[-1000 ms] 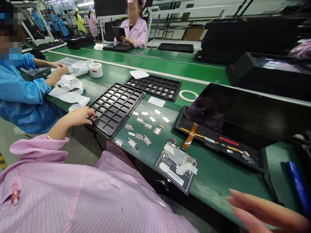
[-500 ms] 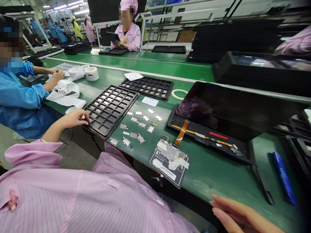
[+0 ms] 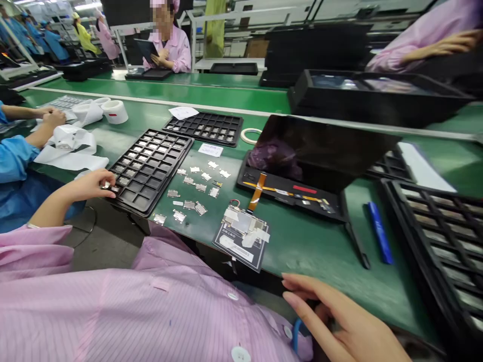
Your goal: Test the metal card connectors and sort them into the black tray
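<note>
My left hand [image 3: 90,183] rests at the near corner of a black compartment tray [image 3: 151,166]. Its fingers are curled, pinching a small metal part at the tray's edge. Several similar metal parts [image 3: 196,188] lie loose on the green table beside the tray. My right hand [image 3: 339,322] is at the table's front edge with its fingers stretched out and nothing in them. A blue loop [image 3: 296,334] shows just under it. A small circuit board on a dark card [image 3: 241,236] lies between my hands, joined by an orange flex cable [image 3: 257,191] to a black display unit [image 3: 313,161].
A second black tray [image 3: 207,128], a tape ring [image 3: 249,134] and a paper label [image 3: 210,150] lie further back. A blue pen [image 3: 379,231] and another tray [image 3: 437,241] are on the right. A person in blue works at left with white tape rolls [image 3: 115,111].
The view has swung right, bringing the right-hand tray into sight. My right hand has come up and left to the table's front edge. My left hand has stayed at the tray corner.
</note>
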Tool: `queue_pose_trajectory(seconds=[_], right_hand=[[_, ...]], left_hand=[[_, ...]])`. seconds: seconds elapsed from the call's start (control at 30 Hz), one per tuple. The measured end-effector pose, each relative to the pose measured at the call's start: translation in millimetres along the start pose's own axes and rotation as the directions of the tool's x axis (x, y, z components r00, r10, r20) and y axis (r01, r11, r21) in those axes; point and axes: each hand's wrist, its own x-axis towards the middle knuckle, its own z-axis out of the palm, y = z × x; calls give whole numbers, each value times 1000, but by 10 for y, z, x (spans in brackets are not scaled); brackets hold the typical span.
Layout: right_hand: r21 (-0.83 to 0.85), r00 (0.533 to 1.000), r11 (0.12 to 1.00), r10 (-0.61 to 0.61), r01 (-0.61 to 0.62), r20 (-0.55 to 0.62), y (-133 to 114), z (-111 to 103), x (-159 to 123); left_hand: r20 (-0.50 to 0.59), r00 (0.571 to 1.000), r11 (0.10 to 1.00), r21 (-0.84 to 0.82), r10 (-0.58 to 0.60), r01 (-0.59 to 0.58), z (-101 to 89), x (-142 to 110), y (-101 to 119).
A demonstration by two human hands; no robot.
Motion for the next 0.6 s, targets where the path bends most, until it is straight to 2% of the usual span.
queue_pose_trajectory(seconds=[0.1,0.2,0.33,0.6], right_hand=[[-2,999,999,39,-39,14,-25,-43,-19],[-12,996,996,84,-83,40,-1,-69,-35],[6,989,992,121,-122,85,60,-59,-21],[-9,988,994,109,-109,107,36,17,32]], left_hand=[[-18,1000,1000,-5,4,-4,45,-30,-46],[-43,998,998,-47,-53,51,93,-58,-86],[-6,999,997,-73,-42,41,99,-59,-85],[18,998,995,-69,-65,66,60,-4,-124]])
